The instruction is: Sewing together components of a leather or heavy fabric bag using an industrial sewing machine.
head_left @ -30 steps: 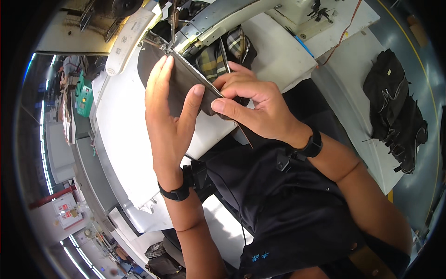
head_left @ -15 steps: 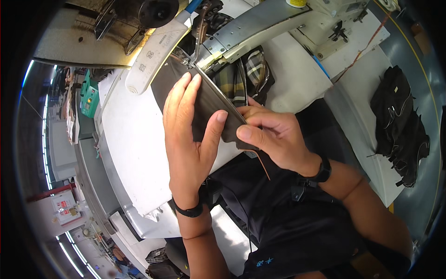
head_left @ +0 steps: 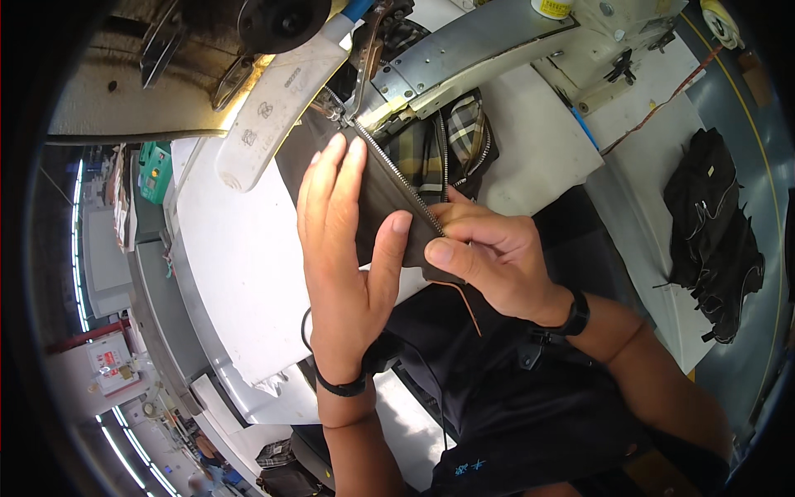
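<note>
My left hand [head_left: 348, 265] lies open on dark olive fabric [head_left: 381, 207], fingers stretched toward the sewing machine's presser foot [head_left: 339, 112] and thumb apart. A metal zipper [head_left: 393, 170] runs diagonally along the fabric from the foot. My right hand [head_left: 505, 265] pinches the fabric at the zipper's lower part, thumb on top and fingers partly underneath. A thin brown strip [head_left: 468, 306] hangs below it. Plaid fabric [head_left: 410, 153] with more zipper lies beside the dark piece, under the machine's arm [head_left: 455, 50].
A white worktable [head_left: 232, 273] surrounds the machine, with a white lever-like plate [head_left: 269, 116] at upper left. A heap of black pieces [head_left: 712, 232] lies on a side surface at right. A green device [head_left: 155, 170] stands at far left, and a blue pen-like stick [head_left: 580, 124] at upper right.
The whole view has shifted, with machine, table and hands appearing lower and farther right than a second ago. My hands keep nearly the same hold on the zippered fabric.
</note>
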The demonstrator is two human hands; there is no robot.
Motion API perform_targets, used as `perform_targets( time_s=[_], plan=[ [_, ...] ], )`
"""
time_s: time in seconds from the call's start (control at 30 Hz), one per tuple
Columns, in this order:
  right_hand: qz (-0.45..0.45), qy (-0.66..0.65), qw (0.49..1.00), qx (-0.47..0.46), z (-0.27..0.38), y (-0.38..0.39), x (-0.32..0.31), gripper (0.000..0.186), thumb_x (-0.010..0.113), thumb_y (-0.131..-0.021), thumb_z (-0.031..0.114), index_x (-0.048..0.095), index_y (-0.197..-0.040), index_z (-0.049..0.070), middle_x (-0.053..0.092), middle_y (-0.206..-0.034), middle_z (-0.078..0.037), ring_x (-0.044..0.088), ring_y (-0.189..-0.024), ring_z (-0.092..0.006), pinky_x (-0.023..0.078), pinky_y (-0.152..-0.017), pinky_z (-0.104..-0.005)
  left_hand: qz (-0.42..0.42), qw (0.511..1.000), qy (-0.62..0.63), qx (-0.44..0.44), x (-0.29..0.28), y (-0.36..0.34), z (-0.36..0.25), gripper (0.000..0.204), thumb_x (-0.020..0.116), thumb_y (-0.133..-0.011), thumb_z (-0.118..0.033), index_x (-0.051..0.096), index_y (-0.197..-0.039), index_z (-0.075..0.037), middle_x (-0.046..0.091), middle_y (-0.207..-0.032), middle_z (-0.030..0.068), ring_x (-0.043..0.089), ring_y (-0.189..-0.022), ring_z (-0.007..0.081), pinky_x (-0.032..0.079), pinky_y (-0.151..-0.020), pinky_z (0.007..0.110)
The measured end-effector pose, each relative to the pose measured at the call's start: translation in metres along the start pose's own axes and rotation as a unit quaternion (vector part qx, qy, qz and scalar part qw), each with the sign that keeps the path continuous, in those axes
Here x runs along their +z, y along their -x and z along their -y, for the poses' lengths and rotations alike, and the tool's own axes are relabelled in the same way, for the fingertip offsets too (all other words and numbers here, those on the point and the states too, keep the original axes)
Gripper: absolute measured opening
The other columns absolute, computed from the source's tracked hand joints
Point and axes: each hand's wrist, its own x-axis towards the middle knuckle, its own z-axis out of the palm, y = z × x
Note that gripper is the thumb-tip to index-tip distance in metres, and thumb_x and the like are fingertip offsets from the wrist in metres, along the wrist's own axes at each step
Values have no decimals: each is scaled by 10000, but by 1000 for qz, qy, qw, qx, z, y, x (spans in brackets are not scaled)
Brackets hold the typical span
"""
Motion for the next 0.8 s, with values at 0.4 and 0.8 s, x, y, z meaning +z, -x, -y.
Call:
perform_targets(
  time_s=[0.4,0.8],
  plan=[
    [-19,7,1000,-6,-4,-26,7,182,723,-996,127,730,-932,-44,650,-801,-23,540,-744,-76,434,-659,-261,-12,1000,8,11,8,20,-1,528,651,-1014,-190,542,-1501,-19,490,-1563,214,397,-1484,447,285,-1231,520],
    [-23,-23,999,25,-1,-37,8,185,717,-1000,133,745,-965,-46,644,-803,15,544,-752,-27,436,-627,-233,-30,999,-25,35,9,12,1,458,621,-1015,-116,579,-1459,-10,537,-1515,197,443,-1441,425,286,-1229,526]
  ],
)
